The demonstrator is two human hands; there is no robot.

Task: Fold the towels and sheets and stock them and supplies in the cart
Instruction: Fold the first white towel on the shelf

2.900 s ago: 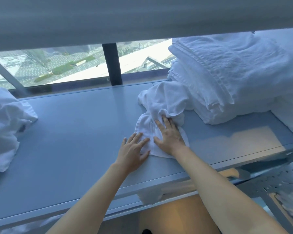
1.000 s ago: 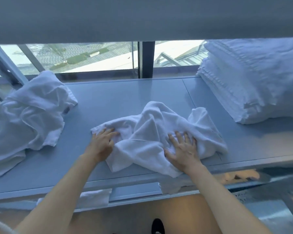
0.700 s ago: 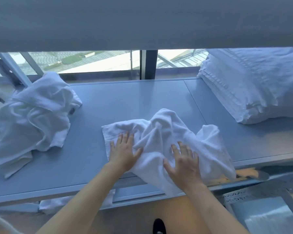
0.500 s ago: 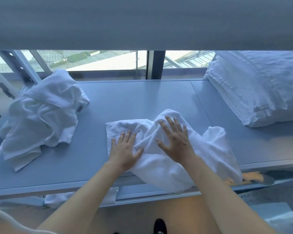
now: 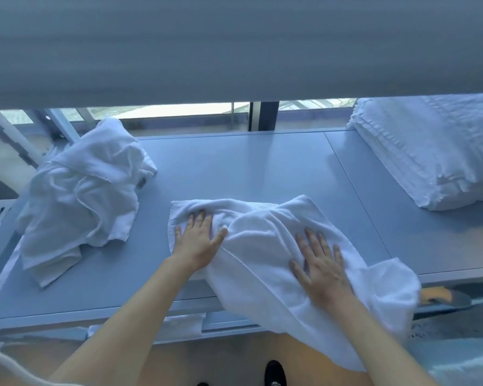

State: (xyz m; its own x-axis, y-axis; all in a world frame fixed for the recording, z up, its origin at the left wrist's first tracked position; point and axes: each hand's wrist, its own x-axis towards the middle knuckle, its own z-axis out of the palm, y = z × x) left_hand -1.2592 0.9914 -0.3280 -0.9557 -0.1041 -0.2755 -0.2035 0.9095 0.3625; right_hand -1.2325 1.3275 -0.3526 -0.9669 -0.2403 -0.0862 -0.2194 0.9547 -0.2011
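Note:
A white towel point(image 5: 265, 246) lies rumpled on the grey table point(image 5: 248, 168), its near right part hanging over the front edge. My left hand point(image 5: 197, 240) presses flat on the towel's left end with fingers spread. My right hand point(image 5: 319, 267) lies flat on the towel's right part, near the table's front edge. A crumpled heap of white linen point(image 5: 81, 199) sits at the table's left end. A tall stack of folded white towels point(image 5: 435, 151) stands at the right end.
A window point(image 5: 179, 110) runs behind the table, with a lowered grey blind point(image 5: 234, 45) above it. More white cloth point(image 5: 179, 327) shows on a shelf under the table. A wooden floor and my shoe point(image 5: 275, 373) are below.
The towel was pulled from beside the folded stack to the table's middle and spread wider. In the last half second my right hand slid from the towel's raised middle toward the front edge, flattening it.

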